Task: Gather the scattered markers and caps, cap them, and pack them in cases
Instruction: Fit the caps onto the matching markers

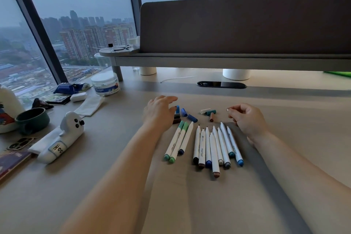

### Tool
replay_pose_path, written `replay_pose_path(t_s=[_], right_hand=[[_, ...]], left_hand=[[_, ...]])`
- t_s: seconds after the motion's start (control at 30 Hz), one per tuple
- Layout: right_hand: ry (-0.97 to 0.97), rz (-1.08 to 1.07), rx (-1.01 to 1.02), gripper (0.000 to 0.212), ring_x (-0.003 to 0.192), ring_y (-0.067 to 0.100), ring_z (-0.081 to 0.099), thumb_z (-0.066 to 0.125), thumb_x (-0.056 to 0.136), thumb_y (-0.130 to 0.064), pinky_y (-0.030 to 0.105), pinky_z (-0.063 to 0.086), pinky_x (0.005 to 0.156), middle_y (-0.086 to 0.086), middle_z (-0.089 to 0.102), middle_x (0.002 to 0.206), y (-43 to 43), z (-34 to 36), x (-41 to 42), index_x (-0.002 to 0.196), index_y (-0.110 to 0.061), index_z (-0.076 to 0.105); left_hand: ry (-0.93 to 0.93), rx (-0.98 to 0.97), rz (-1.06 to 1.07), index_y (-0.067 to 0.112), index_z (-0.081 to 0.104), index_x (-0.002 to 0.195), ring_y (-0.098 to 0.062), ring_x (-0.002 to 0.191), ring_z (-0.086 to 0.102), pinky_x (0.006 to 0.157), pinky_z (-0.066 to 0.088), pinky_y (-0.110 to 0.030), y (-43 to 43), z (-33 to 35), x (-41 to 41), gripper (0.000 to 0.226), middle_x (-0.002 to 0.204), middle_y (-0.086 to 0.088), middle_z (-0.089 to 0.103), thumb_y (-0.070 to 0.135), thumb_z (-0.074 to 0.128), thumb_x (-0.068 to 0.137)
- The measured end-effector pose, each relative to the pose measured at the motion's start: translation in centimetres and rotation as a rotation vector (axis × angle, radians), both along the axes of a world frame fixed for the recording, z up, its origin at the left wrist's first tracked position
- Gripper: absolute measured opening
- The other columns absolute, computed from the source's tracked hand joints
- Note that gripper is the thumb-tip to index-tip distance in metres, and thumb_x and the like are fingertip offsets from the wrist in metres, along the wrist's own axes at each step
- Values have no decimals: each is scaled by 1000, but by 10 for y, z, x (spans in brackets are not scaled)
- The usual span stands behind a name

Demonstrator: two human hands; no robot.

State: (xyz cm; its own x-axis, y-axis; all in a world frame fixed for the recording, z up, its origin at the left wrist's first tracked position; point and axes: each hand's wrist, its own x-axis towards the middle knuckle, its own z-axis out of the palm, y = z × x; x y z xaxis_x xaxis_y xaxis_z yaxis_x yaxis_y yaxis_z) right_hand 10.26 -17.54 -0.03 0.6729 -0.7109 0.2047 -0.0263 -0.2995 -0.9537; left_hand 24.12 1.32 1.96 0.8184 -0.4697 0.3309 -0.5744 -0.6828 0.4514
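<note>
1. Across the lower half of the frame, the desk (190, 211) is seen, with both forearms stretched over it toward the upper frame.
2. At lower left, well apart from both hands, a white dog-shaped case (62, 138) is laid; the left hand is judged the nearer one for reaching it.
3. At centre, eight uncapped markers (214, 146) are laid side by side, long axes running from lower to upper frame, tips pointed up-frame. Just left of them, three more markers (178, 140) are set at a slight slant; two are already fitted with green caps.
4. The left hand (159, 112) is held with fingers stretched and loose, nothing grasped, just beside the blue caps (184, 113).
5. The right hand (247, 118) is curled, and a small pale piece (228, 109) is pinched between thumb and fingertips; whether it is a cap cannot be told.
6. The blue caps are scattered just beyond the marker tips, with dark caps (176, 119) partly hidden by the left hand.
7. Between the hands, a white and a teal cap (208, 111) are found, nearer the right hand. Capping is judged to require each cap's open end to be turned toward the tips.
</note>
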Motion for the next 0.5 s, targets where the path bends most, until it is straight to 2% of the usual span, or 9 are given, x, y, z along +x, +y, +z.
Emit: replay_pose_path(t_s=[0.1,0.2,0.33,0.43,0.5], right_hand=[[-25,-5,26,8,72,11,52,60,92,-15,22,45,66,4,63,81,-3,-2,0,87,-14,66],[-21,-13,35,8,70,11,52,61,92,-16,24,46,68,4,63,79,-4,-2,0,86,-13,67],[-11,-21,40,8,69,9,51,61,92,-16,20,46,65,3,62,78,-4,-3,1,89,-11,67],[-9,-23,37,8,69,10,51,61,92,-16,20,45,64,3,62,78,-3,-2,0,89,-11,66],[-45,-2,60,7,66,10,51,61,91,-15,19,46,62,3,62,77,0,0,-3,87,-12,66]], left_hand=[[-84,133,-11,37,50,134,-20,127,40,102,33,-34,-9,1,6,36,140,7,48,29,46,99],[-139,179,7,34,55,128,-19,122,46,97,35,-33,-12,-2,10,32,132,6,55,26,49,98],[-199,116,14,29,64,114,-20,108,53,86,37,-30,-12,-1,10,23,117,3,62,24,50,97],[-224,64,9,27,66,111,-21,103,55,82,37,-30,-10,3,3,21,112,2,63,25,50,97],[-207,-18,-5,26,66,110,-19,98,56,82,43,-31,-9,7,-6,20,108,3,64,26,51,96]])
